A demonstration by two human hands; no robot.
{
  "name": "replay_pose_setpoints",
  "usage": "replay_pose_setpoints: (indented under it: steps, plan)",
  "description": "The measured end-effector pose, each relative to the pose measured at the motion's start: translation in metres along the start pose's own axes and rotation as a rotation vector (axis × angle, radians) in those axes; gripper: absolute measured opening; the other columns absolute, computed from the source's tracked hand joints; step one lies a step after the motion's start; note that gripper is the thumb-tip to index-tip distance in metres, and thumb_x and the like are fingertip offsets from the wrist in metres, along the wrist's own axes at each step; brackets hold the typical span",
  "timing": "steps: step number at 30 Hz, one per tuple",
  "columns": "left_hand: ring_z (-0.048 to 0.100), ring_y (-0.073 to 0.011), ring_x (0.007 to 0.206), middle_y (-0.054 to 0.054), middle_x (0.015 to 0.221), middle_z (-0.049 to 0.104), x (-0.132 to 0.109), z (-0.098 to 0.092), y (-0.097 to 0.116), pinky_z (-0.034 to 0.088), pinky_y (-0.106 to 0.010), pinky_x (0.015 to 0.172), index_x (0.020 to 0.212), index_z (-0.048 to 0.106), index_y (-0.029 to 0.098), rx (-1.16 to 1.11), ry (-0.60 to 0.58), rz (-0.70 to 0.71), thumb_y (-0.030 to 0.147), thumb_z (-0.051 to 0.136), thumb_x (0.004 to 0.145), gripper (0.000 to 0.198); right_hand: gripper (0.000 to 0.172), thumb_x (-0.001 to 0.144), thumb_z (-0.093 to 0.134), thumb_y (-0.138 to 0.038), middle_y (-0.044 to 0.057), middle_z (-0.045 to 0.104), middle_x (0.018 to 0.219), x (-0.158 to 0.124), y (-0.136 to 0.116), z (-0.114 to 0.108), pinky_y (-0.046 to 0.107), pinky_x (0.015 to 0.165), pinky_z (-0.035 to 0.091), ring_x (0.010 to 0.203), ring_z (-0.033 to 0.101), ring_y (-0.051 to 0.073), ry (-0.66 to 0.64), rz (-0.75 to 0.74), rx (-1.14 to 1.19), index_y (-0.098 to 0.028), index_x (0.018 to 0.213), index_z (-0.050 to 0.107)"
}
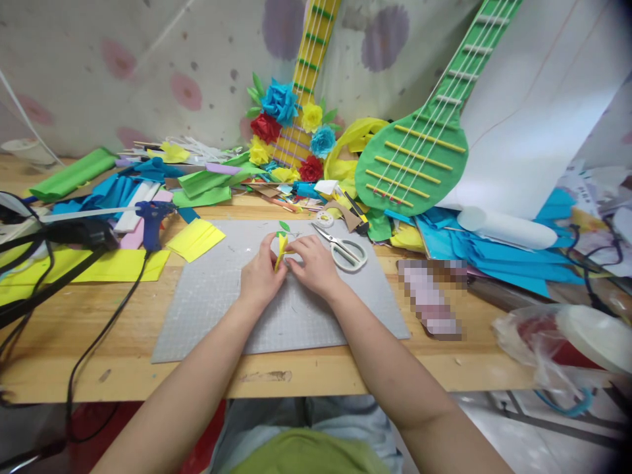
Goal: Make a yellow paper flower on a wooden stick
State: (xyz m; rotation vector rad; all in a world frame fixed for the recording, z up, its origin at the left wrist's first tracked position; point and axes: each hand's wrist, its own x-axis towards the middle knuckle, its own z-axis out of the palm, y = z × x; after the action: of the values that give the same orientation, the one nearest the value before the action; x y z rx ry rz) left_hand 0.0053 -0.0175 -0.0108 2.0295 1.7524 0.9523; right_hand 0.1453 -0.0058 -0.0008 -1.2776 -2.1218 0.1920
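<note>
My left hand (261, 273) and my right hand (314, 263) meet over the grey cutting mat (207, 296). Both pinch a small folded piece of yellow crepe paper (281, 249) that stands between the fingertips. A small green paper leaf (284, 226) lies on the mat just beyond it. White-handled scissors (345, 250) lie shut on the mat right of my right hand. A folded yellow paper sheet (196, 238) rests at the mat's far left corner.
A blue glue gun (152, 217) with black cables (99, 336) stands at the left. Paper flowers (281, 102), two paper guitars (415, 158) and crepe paper scraps crowd the back. A white roll (503, 227) and plastic bag (543, 336) lie at the right.
</note>
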Motion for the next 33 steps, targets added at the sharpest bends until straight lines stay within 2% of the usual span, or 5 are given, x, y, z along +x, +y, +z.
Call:
replay_pose_setpoints:
  steps: [4,9,14,23,33]
  plan:
    - [0.053,-0.0118,0.060,0.003,0.071,0.054,0.002,0.000,-0.005,0.039,-0.022,0.057,0.126,0.037,0.024,-0.177,-0.064,0.019,0.026,0.052,0.072,0.057,0.012,0.079,0.053,-0.022,0.004,0.063,0.087,0.001,0.001,0.007,0.033,0.078,0.041,0.091,0.049,0.021,-0.012,0.010,0.029,-0.023,0.086,0.063]
    - [0.050,-0.0085,0.063,0.000,0.083,0.051,0.009,0.001,-0.014,0.042,-0.020,0.055,0.122,0.038,0.021,-0.508,-0.203,0.066,0.033,0.056,0.071,0.055,0.013,0.077,0.053,-0.019,0.001,0.066,0.085,0.001,0.007,0.014,0.031,0.076,0.043,0.083,0.056,0.017,0.070,0.191,0.264,-0.022,0.084,0.063]
    - [0.051,-0.0089,0.066,-0.001,0.083,0.053,0.016,-0.004,-0.017,0.044,-0.021,0.059,0.122,0.043,0.020,-0.553,-0.301,0.046,0.040,0.059,0.071,0.058,0.016,0.076,0.053,-0.019,-0.001,0.067,0.088,0.002,0.016,0.021,0.027,0.078,0.045,0.082,0.058,0.013,0.117,0.259,0.448,-0.023,0.085,0.065]
    - [0.053,-0.0075,0.059,-0.001,0.083,0.054,0.023,-0.001,-0.022,0.045,-0.019,0.048,0.116,0.047,0.019,-0.698,-0.298,-0.082,0.045,0.055,0.074,0.050,0.018,0.076,0.053,-0.020,0.000,0.069,0.089,0.005,0.022,0.028,0.025,0.073,0.047,0.081,0.061,0.013,0.185,0.329,0.548,-0.023,0.086,0.068]
    - [0.055,-0.0064,0.058,0.001,0.080,0.054,0.031,0.007,-0.013,0.045,-0.016,0.042,0.107,0.045,0.020,-0.850,-0.266,-0.224,0.038,0.062,0.069,0.045,0.017,0.075,0.055,-0.023,-0.002,0.069,0.088,0.014,0.023,0.032,0.024,0.072,0.047,0.076,0.061,0.012,0.183,0.391,0.580,-0.023,0.085,0.069]
